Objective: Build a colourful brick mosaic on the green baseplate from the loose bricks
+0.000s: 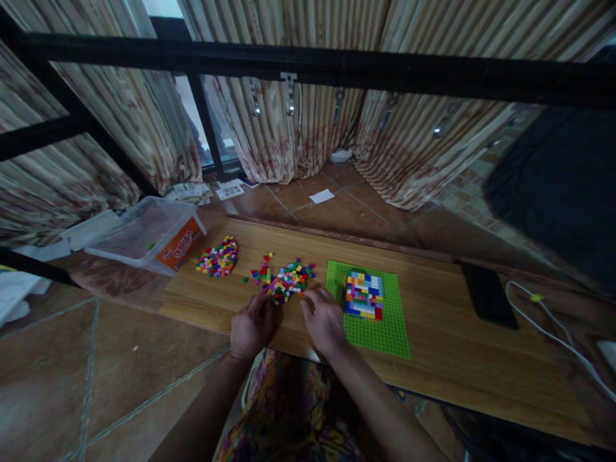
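A low wooden board [433, 333] lies on the tiled floor. On it sits a green baseplate [385, 327] with a block of small coloured bricks [363, 295] built on it. Left of the plate lies a loose pile of coloured bricks [286, 280], and farther left a second pile [219, 257]. My left hand [251, 327] rests on the board at the near edge of the middle pile, fingers curled. My right hand [323, 319] is beside it, its fingertips pinched at the pile's right edge; whether they hold a brick is unclear.
A clear plastic tub [149, 234] with an orange label stands at the board's left end. A black phone [488, 295] and a white cable [553, 330] lie at the right. Black metal bars [308, 64] cross overhead; curtains hang behind.
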The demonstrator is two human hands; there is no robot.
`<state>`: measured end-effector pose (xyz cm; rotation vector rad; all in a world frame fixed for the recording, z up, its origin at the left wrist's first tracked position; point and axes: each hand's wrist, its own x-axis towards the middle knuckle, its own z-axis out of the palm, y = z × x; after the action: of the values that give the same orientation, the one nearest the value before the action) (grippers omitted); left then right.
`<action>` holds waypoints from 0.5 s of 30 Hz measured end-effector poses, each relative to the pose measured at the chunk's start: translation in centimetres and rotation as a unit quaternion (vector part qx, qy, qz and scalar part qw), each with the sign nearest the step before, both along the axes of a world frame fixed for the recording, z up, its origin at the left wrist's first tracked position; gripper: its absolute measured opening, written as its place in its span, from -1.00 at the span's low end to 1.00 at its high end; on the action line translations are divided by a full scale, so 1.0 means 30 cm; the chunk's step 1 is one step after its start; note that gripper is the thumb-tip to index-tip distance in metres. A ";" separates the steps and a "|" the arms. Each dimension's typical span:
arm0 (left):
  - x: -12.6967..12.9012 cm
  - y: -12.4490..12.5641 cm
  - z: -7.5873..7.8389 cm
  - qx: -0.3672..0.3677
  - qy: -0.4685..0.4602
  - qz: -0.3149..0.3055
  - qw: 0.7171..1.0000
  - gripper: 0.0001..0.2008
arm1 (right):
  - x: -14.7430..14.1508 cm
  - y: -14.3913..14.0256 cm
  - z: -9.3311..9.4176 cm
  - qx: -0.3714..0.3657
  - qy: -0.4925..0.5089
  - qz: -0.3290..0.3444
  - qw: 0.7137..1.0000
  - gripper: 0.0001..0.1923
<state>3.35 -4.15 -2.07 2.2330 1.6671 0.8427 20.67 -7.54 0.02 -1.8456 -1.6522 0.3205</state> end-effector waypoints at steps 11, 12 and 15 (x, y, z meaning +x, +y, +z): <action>-0.003 0.002 0.004 0.005 -0.002 -0.011 1.000 -0.81 | -0.050 0.067 -0.023 -0.042 -0.089 -0.057 0.994 -0.89; -0.003 0.003 0.004 0.008 0.001 -0.010 1.000 -0.82 | -0.049 0.068 -0.024 -0.045 -0.088 -0.056 0.994 -0.91; -0.004 0.003 0.005 0.021 0.012 -0.010 1.000 -0.82 | -0.045 0.067 -0.022 -0.049 -0.080 -0.044 0.995 -0.93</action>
<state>3.24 -4.05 -1.92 2.2920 1.6499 0.8582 19.33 -5.52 -0.64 -2.0575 -1.6798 0.2240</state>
